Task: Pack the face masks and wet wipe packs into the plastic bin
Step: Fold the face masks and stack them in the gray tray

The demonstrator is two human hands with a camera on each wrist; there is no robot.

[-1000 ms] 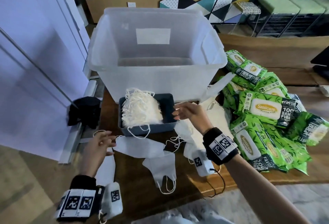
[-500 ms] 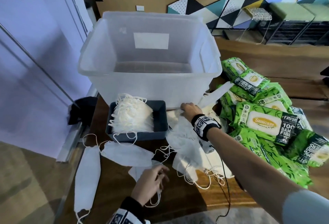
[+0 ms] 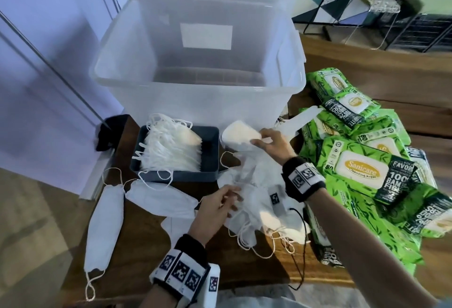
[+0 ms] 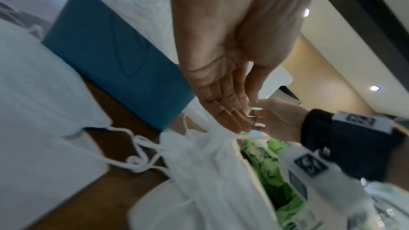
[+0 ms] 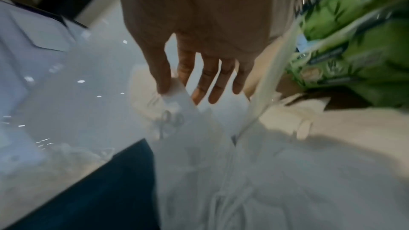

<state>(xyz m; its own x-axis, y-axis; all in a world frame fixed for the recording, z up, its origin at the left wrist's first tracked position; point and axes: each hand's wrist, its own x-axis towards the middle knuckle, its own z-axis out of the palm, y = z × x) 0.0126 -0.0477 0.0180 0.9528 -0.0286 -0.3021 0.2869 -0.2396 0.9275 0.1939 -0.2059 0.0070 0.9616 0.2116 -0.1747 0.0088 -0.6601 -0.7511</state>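
Note:
The clear plastic bin [image 3: 195,83] stands at the back of the wooden table, with no mask or pack visible inside. In front of it a dark tray [image 3: 210,153] holds a stack of white face masks [image 3: 171,151]. My right hand [image 3: 259,139] pinches one white mask [image 3: 236,133] between thumb and forefinger, just right of the tray; the right wrist view shows that right hand [image 5: 175,88] pinching. My left hand [image 3: 231,197] pinches fabric at the edge of a heap of loose masks [image 3: 259,200]; the left hand [image 4: 241,125] has the cloth gathered at its fingertips. Green wet wipe packs [image 3: 357,168] lie heaped at the right.
Two loose masks [image 3: 105,222] [image 3: 161,200] lie flat at the left front of the table, their ear loops trailing. A black object [image 3: 110,133] sits at the table's left edge by a white wall. Cables run from my wrist cameras across the front.
My left hand has moved up and right from the front masks to the heap. My right hand has risen from beside the bin holding a mask.

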